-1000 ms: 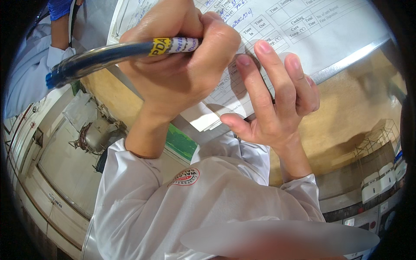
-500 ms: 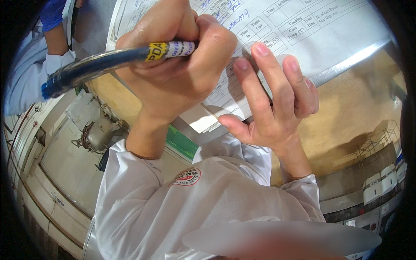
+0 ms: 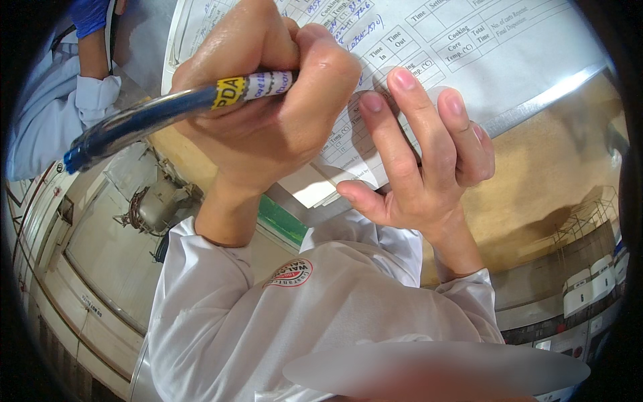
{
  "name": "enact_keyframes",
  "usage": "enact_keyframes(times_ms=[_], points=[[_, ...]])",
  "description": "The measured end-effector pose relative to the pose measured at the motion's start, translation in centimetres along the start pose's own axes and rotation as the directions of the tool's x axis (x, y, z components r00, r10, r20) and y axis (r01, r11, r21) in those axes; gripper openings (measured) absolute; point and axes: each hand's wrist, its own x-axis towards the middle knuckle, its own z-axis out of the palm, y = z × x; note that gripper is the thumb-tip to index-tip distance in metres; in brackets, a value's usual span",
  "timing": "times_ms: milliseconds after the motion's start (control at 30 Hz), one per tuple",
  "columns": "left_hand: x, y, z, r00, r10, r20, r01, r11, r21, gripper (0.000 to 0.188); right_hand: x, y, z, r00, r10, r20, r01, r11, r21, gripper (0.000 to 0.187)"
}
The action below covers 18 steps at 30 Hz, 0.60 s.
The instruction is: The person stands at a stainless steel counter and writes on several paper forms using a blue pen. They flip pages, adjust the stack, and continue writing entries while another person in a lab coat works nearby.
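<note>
My left hand (image 3: 268, 127) is closed around a blue pen (image 3: 151, 119) with a clear barrel and a yellow-and-white label wrapped on it. The pen's back end points to the lower left; its tip is hidden behind my fingers. Beneath is a printed form (image 3: 495, 63) with tables and some blue handwriting, atop a few other sheets. My right hand (image 3: 422, 167) rests at the form's near edge, fingers spread and slightly bent, thumb out to the left, holding nothing.
A metal edge (image 3: 542, 100) runs along the form's right side. At the upper left is another person's arm in a pale sleeve (image 3: 50, 117) with a blue glove (image 3: 90, 18). Grey machinery (image 3: 157, 206) stands below left; white boxes (image 3: 589, 288) are at the far right.
My left hand has shifted slightly left, and the pen's back end has dipped lower. The other person's arm has moved a little. My right hand stays nearly still.
</note>
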Motion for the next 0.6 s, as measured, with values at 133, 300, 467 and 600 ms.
enact_keyframes(times_ms=[133, 300, 467, 600], points=[[0.1, -0.3, -0.4, 0.999, 0.004, 0.044, -0.004, 1.0, -0.001, 0.025, -0.1, 0.0, 0.2, 1.0, 0.008, -0.015, -0.007, 1.0, 0.011, 0.066], [0.2, 0.0, -0.2, 0.999, -0.049, 0.012, 0.05, 0.98, -0.19, 0.023, -0.1, -0.1, 0.1, 1.0, 0.01, -0.01, -0.01, 1.0, 0.001, 0.066], [0.0, -0.5, -0.1, 1.0, -0.007, -0.005, 0.006, 0.987, -0.164, 0.023, -0.2, -0.1, 0.0, 1.0, 0.013, -0.002, -0.013, 1.0, -0.011, 0.066], [0.3, -0.8, -0.5, 0.994, 0.091, 0.062, -0.088, 0.995, -0.049, 0.024, -0.1, -0.2, 0.0, 1.0, 0.012, -0.006, -0.012, 1.0, -0.017, 0.066]])
